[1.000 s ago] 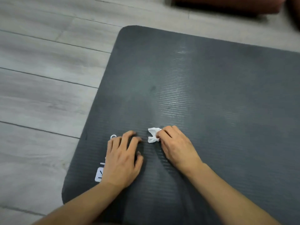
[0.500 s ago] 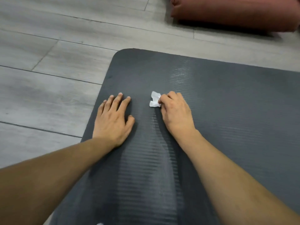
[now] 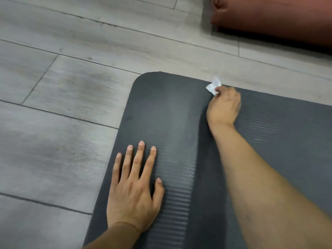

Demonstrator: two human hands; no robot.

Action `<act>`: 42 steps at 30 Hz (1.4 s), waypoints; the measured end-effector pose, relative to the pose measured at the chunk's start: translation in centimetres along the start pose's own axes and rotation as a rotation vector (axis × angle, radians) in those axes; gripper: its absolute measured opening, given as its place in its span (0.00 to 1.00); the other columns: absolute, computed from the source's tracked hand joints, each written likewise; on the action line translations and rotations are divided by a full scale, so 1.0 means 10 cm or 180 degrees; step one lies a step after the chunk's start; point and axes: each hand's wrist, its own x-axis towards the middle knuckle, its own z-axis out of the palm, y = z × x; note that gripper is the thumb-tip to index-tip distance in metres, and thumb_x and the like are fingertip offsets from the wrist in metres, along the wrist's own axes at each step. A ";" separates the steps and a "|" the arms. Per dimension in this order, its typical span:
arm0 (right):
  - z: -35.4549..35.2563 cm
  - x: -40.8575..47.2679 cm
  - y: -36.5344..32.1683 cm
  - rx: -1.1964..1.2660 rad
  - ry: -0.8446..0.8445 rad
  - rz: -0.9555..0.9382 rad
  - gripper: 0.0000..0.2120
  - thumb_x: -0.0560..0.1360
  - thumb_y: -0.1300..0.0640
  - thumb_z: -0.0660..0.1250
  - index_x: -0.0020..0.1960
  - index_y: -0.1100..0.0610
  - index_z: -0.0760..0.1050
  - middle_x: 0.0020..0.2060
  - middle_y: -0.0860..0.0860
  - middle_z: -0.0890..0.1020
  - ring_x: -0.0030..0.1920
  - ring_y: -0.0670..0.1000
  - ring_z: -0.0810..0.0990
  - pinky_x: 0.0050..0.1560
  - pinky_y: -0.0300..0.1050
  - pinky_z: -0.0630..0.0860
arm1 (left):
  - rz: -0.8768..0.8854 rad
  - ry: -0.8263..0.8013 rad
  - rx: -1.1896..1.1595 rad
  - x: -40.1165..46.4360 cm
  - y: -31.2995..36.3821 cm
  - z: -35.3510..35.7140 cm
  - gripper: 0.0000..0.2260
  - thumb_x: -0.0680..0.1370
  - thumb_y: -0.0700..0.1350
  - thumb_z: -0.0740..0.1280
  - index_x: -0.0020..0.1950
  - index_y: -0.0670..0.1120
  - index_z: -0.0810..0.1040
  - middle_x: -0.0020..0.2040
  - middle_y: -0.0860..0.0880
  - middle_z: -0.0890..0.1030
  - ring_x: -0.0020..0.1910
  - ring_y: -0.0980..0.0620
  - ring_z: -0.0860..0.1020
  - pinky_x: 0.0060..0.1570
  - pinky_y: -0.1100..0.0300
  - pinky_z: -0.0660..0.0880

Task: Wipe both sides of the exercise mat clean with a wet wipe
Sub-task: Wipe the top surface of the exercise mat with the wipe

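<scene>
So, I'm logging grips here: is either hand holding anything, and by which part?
The right hand pinches the wet wipe by its near end; the left hand rests flat on the mat, holding nothing.

Left hand (image 3: 133, 193) flat, fingers spread; right hand (image 3: 223, 106), slightly blurred, seemingly pinching.

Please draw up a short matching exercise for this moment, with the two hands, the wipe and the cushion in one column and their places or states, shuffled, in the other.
Things:
1. left hand
2. right hand
3. wet wipe
4. reddish cushion

States:
A. on the floor beyond the mat
B. flat on the exercise mat, fingers spread
C. white, bunched, at the mat's far edge
D. fingers curled, pinching something

Pairs: 1-B, 2-D, 3-C, 4-A
</scene>
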 end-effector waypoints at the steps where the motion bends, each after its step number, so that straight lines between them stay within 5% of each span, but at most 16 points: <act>1: 0.10 -0.04 -0.20 0.0136 -0.0074 -0.0093 0.14 0.74 0.69 0.61 0.53 0.60 0.82 0.50 0.59 0.81 0.51 0.62 0.77 0.48 0.48 0.67 | -0.0001 0.0015 -0.0001 0.01 0.00 0.00 0.34 0.77 0.56 0.58 0.83 0.50 0.61 0.83 0.45 0.59 0.82 0.42 0.57 0.78 0.38 0.57; 4: 0.44 -0.17 -0.95 0.0604 -0.0312 -0.0988 0.12 0.67 0.73 0.66 0.44 0.61 0.83 0.42 0.58 0.82 0.43 0.60 0.79 0.43 0.44 0.68 | 0.0020 0.0071 -0.0038 0.03 0.01 0.00 0.34 0.76 0.56 0.59 0.82 0.49 0.64 0.83 0.45 0.60 0.82 0.41 0.59 0.77 0.37 0.59; 8: 0.45 -0.19 -1.24 0.0269 -0.1083 -0.2065 0.13 0.74 0.68 0.62 0.51 0.59 0.83 0.49 0.55 0.81 0.51 0.58 0.77 0.47 0.50 0.75 | -0.0011 0.0001 -0.0013 0.04 0.02 -0.01 0.34 0.76 0.56 0.59 0.82 0.49 0.63 0.83 0.46 0.59 0.82 0.42 0.58 0.77 0.37 0.58; 13: -0.05 0.19 0.18 -0.0162 -0.0245 -0.0878 0.16 0.70 0.69 0.61 0.53 0.60 0.82 0.50 0.58 0.82 0.50 0.63 0.78 0.52 0.50 0.72 | -0.0062 0.0036 -0.0038 0.04 0.03 0.00 0.34 0.75 0.56 0.60 0.81 0.49 0.65 0.83 0.45 0.61 0.82 0.41 0.59 0.78 0.37 0.57; 16: 0.02 0.16 0.10 -0.0084 -0.0079 -0.0375 0.17 0.70 0.70 0.61 0.53 0.61 0.82 0.49 0.59 0.83 0.49 0.64 0.78 0.51 0.48 0.69 | -0.0064 -0.0037 -0.0055 0.05 0.04 -0.02 0.35 0.75 0.56 0.60 0.82 0.49 0.64 0.83 0.45 0.60 0.82 0.41 0.59 0.78 0.37 0.56; 23: 0.59 -0.29 -1.47 0.0604 -0.0924 -0.2112 0.12 0.71 0.70 0.65 0.47 0.60 0.83 0.46 0.54 0.82 0.46 0.58 0.78 0.42 0.50 0.78 | -0.0045 -0.0094 0.0031 0.06 0.04 -0.02 0.37 0.73 0.57 0.62 0.81 0.48 0.65 0.83 0.44 0.61 0.81 0.41 0.60 0.76 0.36 0.58; 25: 0.48 -0.19 -1.12 0.0524 -0.0900 -0.2125 0.12 0.71 0.70 0.64 0.49 0.59 0.83 0.47 0.53 0.83 0.48 0.59 0.78 0.44 0.49 0.77 | -0.0055 -0.0116 0.0022 0.06 0.04 -0.03 0.37 0.73 0.57 0.62 0.81 0.48 0.65 0.83 0.45 0.61 0.81 0.41 0.60 0.77 0.37 0.57; 29: -0.03 0.04 -0.01 -0.0015 -0.0346 -0.1050 0.17 0.70 0.68 0.61 0.55 0.61 0.82 0.53 0.58 0.83 0.51 0.64 0.78 0.53 0.50 0.72 | -0.0037 -0.0103 -0.0022 0.06 0.03 -0.03 0.36 0.74 0.57 0.62 0.82 0.48 0.65 0.83 0.45 0.60 0.81 0.41 0.60 0.76 0.37 0.57; 31: -0.08 -0.09 -0.02 -0.0184 -0.0184 -0.0661 0.18 0.71 0.69 0.60 0.55 0.61 0.82 0.51 0.59 0.82 0.50 0.65 0.77 0.53 0.50 0.71 | -0.0037 -0.0139 -0.0001 0.06 0.02 -0.02 0.36 0.74 0.57 0.62 0.82 0.48 0.64 0.83 0.45 0.60 0.81 0.40 0.60 0.76 0.36 0.58; 38: 0.42 -0.65 -1.52 0.0540 -0.1205 -0.2734 0.08 0.71 0.68 0.66 0.44 0.59 0.83 0.43 0.54 0.82 0.46 0.58 0.78 0.42 0.49 0.78 | -0.0027 -0.0116 -0.0053 0.08 0.01 -0.01 0.35 0.74 0.56 0.62 0.81 0.50 0.65 0.83 0.44 0.61 0.81 0.40 0.60 0.76 0.36 0.59; 42: 0.03 -0.30 -0.42 0.0255 -0.0806 -0.2091 0.15 0.69 0.70 0.66 0.52 0.58 0.82 0.51 0.55 0.83 0.49 0.60 0.78 0.53 0.50 0.75 | -0.0067 -0.0190 -0.0016 0.06 0.02 -0.03 0.35 0.75 0.56 0.61 0.82 0.49 0.63 0.83 0.45 0.59 0.82 0.41 0.58 0.77 0.37 0.58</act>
